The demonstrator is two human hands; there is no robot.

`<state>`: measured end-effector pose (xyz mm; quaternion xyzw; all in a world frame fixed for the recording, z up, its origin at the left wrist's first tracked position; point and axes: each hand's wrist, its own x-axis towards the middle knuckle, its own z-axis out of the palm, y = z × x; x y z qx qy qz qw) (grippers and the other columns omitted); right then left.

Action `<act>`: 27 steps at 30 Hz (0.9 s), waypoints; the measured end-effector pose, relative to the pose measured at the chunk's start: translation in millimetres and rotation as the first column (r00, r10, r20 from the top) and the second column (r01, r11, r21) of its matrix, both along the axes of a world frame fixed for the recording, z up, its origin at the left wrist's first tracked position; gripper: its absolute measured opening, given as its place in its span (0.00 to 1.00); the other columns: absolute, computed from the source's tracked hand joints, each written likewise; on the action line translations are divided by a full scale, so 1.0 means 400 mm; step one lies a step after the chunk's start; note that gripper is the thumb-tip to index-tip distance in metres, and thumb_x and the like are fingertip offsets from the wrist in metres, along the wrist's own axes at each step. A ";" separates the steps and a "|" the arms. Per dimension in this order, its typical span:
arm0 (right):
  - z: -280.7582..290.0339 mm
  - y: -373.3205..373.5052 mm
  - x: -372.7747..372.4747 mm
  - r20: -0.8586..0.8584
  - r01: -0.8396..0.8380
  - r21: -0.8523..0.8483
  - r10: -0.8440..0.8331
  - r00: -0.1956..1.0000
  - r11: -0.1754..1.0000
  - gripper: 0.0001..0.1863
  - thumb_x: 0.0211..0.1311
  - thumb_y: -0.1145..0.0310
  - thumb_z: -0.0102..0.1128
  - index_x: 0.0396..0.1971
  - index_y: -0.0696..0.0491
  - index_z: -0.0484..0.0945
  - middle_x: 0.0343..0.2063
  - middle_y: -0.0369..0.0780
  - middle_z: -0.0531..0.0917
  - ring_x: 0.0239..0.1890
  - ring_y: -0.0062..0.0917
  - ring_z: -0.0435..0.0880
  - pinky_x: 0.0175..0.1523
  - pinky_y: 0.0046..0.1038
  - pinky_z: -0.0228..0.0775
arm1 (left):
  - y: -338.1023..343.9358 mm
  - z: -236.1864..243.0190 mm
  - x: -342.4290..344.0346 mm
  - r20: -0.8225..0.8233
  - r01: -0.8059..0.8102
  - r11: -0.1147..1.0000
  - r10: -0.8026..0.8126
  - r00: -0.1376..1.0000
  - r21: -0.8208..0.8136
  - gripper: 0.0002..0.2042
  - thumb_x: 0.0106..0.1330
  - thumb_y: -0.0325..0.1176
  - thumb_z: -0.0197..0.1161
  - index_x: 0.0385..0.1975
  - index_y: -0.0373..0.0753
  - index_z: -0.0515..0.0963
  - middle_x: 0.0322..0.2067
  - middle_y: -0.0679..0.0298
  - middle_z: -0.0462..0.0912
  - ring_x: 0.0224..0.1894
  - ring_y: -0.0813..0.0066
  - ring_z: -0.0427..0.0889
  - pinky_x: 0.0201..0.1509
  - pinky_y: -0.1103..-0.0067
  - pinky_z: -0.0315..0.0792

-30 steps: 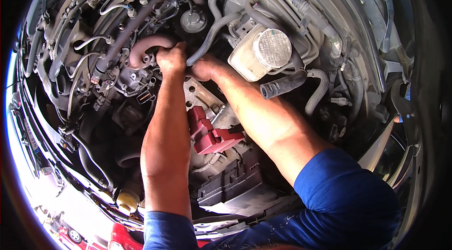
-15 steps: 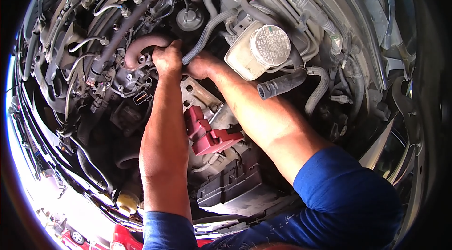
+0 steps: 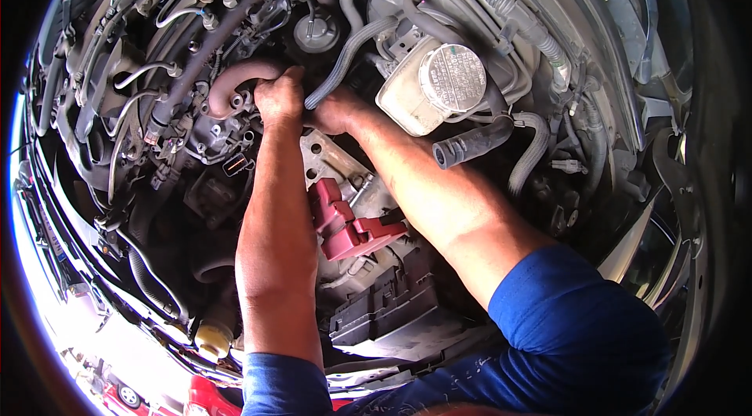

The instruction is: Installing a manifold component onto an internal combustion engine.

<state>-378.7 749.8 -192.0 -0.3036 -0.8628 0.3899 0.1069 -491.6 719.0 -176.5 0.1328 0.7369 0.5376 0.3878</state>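
Deep in the engine bay, my left hand (image 3: pixel 280 96) is curled closed beside the end of a curved, rust-brown metal pipe (image 3: pixel 232 85). What lies inside its fingers is hidden. My right hand (image 3: pixel 332 112) reaches in just to the right, partly under a grey braided hose (image 3: pixel 345 63). Its fingers are out of sight beyond the left hand and the hose, so I cannot see whether it holds anything. Below the hands, between my forearms, are a metal bracket with holes (image 3: pixel 316 148) and a red plastic cover (image 3: pixel 348 228).
A fluid reservoir with a round cap (image 3: pixel 453 77) stands right of my hands. An open-ended black hose (image 3: pixel 470 143) hangs over my right forearm. Metal lines and wiring crowd the left side. A black plastic box (image 3: pixel 384 310) sits nearer me, and a yellowish cap (image 3: pixel 213 338) at lower left.
Both hands keep their place and grip. My left forearm has shifted very slightly to the right; the whole view has moved a little.
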 end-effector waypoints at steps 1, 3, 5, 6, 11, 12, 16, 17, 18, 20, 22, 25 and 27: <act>0.007 -0.002 -0.006 -0.004 -0.002 0.001 0.002 1.000 1.000 0.21 0.53 0.58 0.66 0.45 0.51 0.81 0.44 0.46 0.85 0.46 0.43 0.83 0.51 0.40 0.75 | -0.002 0.003 -0.005 -0.004 -0.002 1.000 0.002 1.000 0.001 0.22 0.51 0.37 0.68 0.41 0.26 0.80 0.40 0.51 0.85 0.46 0.61 0.82 0.54 0.71 0.71; 0.021 -0.005 -0.015 0.016 0.014 0.010 -0.014 1.000 1.000 0.21 0.53 0.57 0.66 0.46 0.51 0.81 0.44 0.46 0.85 0.46 0.43 0.83 0.51 0.40 0.76 | -0.006 0.007 -0.013 -0.082 0.008 1.000 -0.009 0.997 -0.008 0.22 0.51 0.37 0.68 0.42 0.26 0.80 0.42 0.51 0.85 0.46 0.61 0.82 0.55 0.71 0.71; 0.022 -0.004 -0.013 0.055 0.016 0.010 -0.016 0.998 1.000 0.21 0.53 0.57 0.66 0.46 0.51 0.81 0.45 0.46 0.84 0.46 0.43 0.83 0.51 0.40 0.75 | -0.003 0.009 -0.008 -0.051 0.003 1.000 -0.003 0.999 0.007 0.23 0.51 0.37 0.68 0.43 0.26 0.79 0.42 0.51 0.85 0.46 0.61 0.82 0.55 0.71 0.71; 0.022 -0.004 -0.012 0.092 0.017 0.008 -0.018 0.996 1.000 0.21 0.54 0.57 0.66 0.46 0.51 0.81 0.45 0.46 0.84 0.47 0.43 0.83 0.52 0.40 0.75 | -0.002 0.009 -0.006 -0.022 -0.003 1.000 0.004 1.000 0.018 0.23 0.51 0.37 0.68 0.43 0.26 0.79 0.42 0.51 0.85 0.46 0.61 0.82 0.55 0.71 0.71; 0.021 -0.008 -0.003 0.065 0.064 -0.006 -0.063 0.996 0.998 0.23 0.54 0.57 0.66 0.48 0.51 0.80 0.47 0.47 0.84 0.49 0.43 0.82 0.53 0.40 0.75 | -0.004 -0.013 -0.006 -0.053 0.018 0.998 -0.015 0.998 0.058 0.23 0.52 0.38 0.69 0.44 0.26 0.79 0.43 0.51 0.84 0.46 0.62 0.82 0.55 0.72 0.71; 0.029 -0.012 -0.009 0.065 0.057 -0.013 -0.056 0.996 0.998 0.23 0.54 0.57 0.66 0.49 0.51 0.80 0.48 0.47 0.83 0.50 0.43 0.82 0.54 0.40 0.74 | -0.009 -0.024 -0.013 -0.070 -0.005 0.996 0.011 0.998 0.087 0.22 0.52 0.37 0.69 0.43 0.26 0.79 0.43 0.52 0.84 0.46 0.62 0.81 0.55 0.72 0.71; 0.039 -0.011 0.000 0.109 0.046 -0.013 -0.045 0.993 0.999 0.25 0.54 0.60 0.66 0.50 0.57 0.77 0.49 0.50 0.82 0.53 0.42 0.80 0.57 0.40 0.73 | -0.008 -0.030 0.001 -0.010 -0.037 0.986 0.039 0.999 0.164 0.21 0.52 0.36 0.70 0.42 0.27 0.79 0.42 0.53 0.84 0.45 0.63 0.81 0.54 0.72 0.71; 0.041 -0.011 -0.001 0.081 0.040 -0.044 -0.036 0.996 0.998 0.25 0.54 0.58 0.66 0.50 0.54 0.78 0.49 0.48 0.82 0.52 0.42 0.81 0.56 0.39 0.74 | -0.011 -0.027 0.001 -0.009 -0.039 0.989 0.040 0.999 0.144 0.20 0.52 0.35 0.70 0.42 0.27 0.79 0.42 0.53 0.84 0.45 0.64 0.81 0.54 0.72 0.71; 0.042 -0.014 -0.004 0.051 0.032 -0.076 -0.028 0.998 0.997 0.25 0.53 0.56 0.66 0.50 0.51 0.79 0.49 0.47 0.83 0.51 0.42 0.81 0.55 0.39 0.74 | -0.015 -0.026 -0.001 -0.009 -0.041 0.992 0.043 0.999 0.123 0.20 0.52 0.34 0.70 0.41 0.27 0.79 0.41 0.54 0.84 0.45 0.64 0.81 0.54 0.72 0.71; 0.036 -0.007 -0.006 0.079 0.019 -0.044 -0.016 0.997 0.999 0.25 0.53 0.56 0.66 0.51 0.51 0.79 0.49 0.47 0.83 0.51 0.42 0.81 0.56 0.39 0.74 | -0.008 -0.012 -0.003 0.001 -0.038 0.990 0.038 0.999 0.134 0.20 0.52 0.34 0.70 0.42 0.27 0.79 0.42 0.53 0.84 0.46 0.64 0.81 0.55 0.72 0.71; 0.018 -0.003 -0.001 0.110 0.010 -0.020 -0.008 0.994 1.000 0.25 0.53 0.56 0.66 0.51 0.51 0.79 0.50 0.47 0.83 0.52 0.42 0.81 0.56 0.39 0.73 | -0.001 0.003 0.001 0.015 -0.031 0.990 0.030 0.999 0.136 0.21 0.52 0.35 0.70 0.43 0.27 0.79 0.42 0.52 0.84 0.46 0.63 0.81 0.55 0.72 0.71; -0.011 0.000 0.010 0.073 0.010 0.038 -0.013 0.997 0.999 0.25 0.53 0.57 0.66 0.51 0.51 0.79 0.50 0.47 0.82 0.52 0.41 0.81 0.57 0.39 0.73 | 0.007 0.020 0.008 -0.069 0.005 1.000 -0.007 0.998 -0.029 0.22 0.52 0.36 0.70 0.43 0.27 0.79 0.43 0.51 0.84 0.47 0.62 0.81 0.56 0.71 0.71; -0.013 -0.004 0.006 0.035 0.006 0.091 -0.009 0.999 0.996 0.25 0.53 0.57 0.66 0.51 0.50 0.79 0.50 0.47 0.82 0.51 0.41 0.81 0.55 0.40 0.74 | 0.005 0.015 0.002 -0.058 -0.002 1.000 0.001 0.998 -0.022 0.23 0.52 0.38 0.70 0.44 0.27 0.80 0.45 0.50 0.85 0.48 0.61 0.82 0.57 0.71 0.71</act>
